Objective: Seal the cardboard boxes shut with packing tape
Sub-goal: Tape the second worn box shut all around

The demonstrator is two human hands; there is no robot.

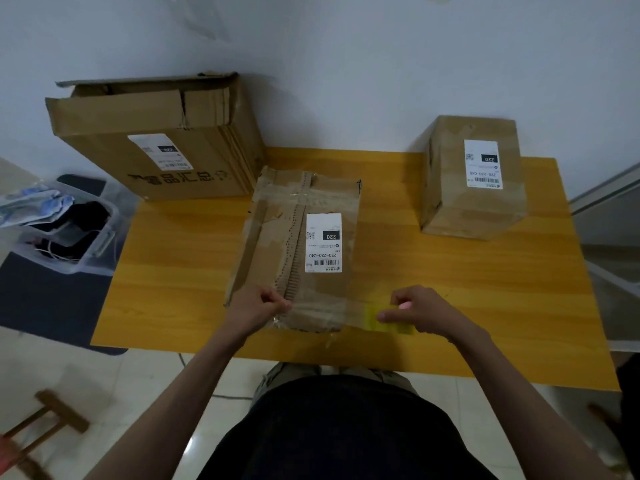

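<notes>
**Tape stretched across the near end of the middle box**

While both hands work at the front edge, the yellow wooden table fills most of the view, set against a pale wall. Largest of the three cartons, the big open box sits at the far left corner, partly overhanging the table's edge, its top flaps loose and a white label on its face. At the far right stands the upright taped box, closed, with a shipping label on its front, well apart from both hands.

Between them, nearest the person, lies the flat middle box, its torn corrugated seam running lengthwise beside a white shipping label. Its near end lies directly between the hands.

A strip of clear packing tape spans that near end, running from the left hand across the box and out past its right edge. The left hand rests on the box's near left corner, fingers curled, pinching the tape's end against the cardboard. The right hand hovers just right of the box over the table, fingers bent round a yellowish tape roll, which is blurred.

Off the table to the left, a clear plastic bin of clutter sits on the floor.
</notes>
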